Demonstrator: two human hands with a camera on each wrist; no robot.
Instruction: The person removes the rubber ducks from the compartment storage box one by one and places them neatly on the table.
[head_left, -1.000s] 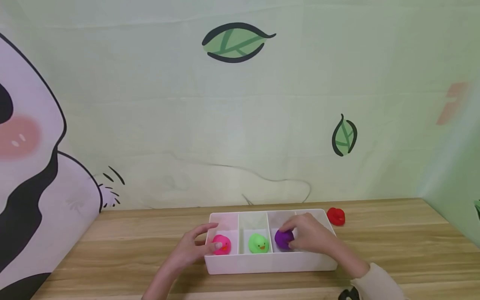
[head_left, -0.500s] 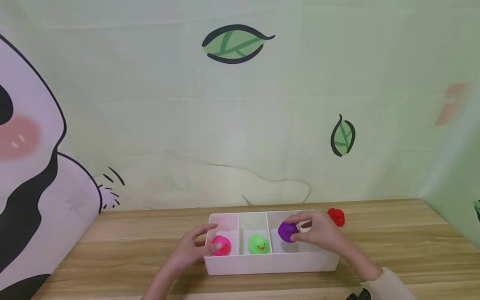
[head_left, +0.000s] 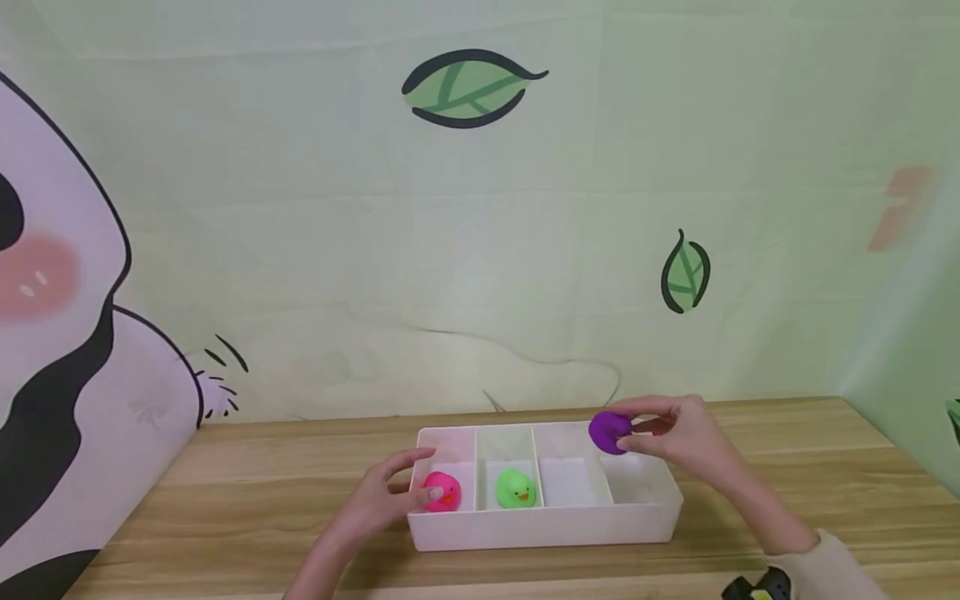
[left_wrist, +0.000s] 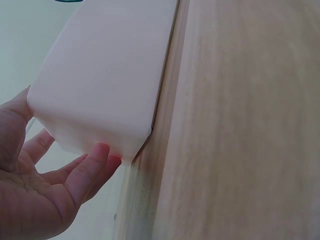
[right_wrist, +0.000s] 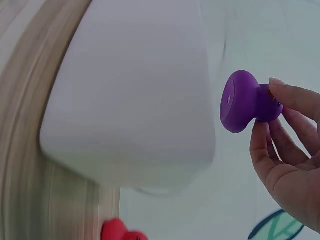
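Note:
My right hand [head_left: 690, 440] pinches a purple rubber duck [head_left: 609, 432] by its head, up over the back right of the white divided box [head_left: 543, 530]. In the right wrist view the duck's flat base [right_wrist: 231, 100] faces the box. At the box's left end my left hand [head_left: 386, 493] grips the wall, thumb over the front corner and fingers against the end. A pink rubber duck [head_left: 447, 492] sits in the leftmost compartment, partly behind that thumb. Beside it, a green rubber duck [head_left: 516, 490] sits in the second compartment. The two right compartments hold nothing.
Beyond the box's right end a red duck [right_wrist: 116, 231] rests on the wooden table [head_left: 262, 492], mostly hidden behind my right hand in the head view. A pale cloth backdrop [head_left: 337, 250] with printed leaves rises behind the table.
The right hand has lifted the purple duck out of the third compartment and carried it up and right. The left hand has stayed on the box.

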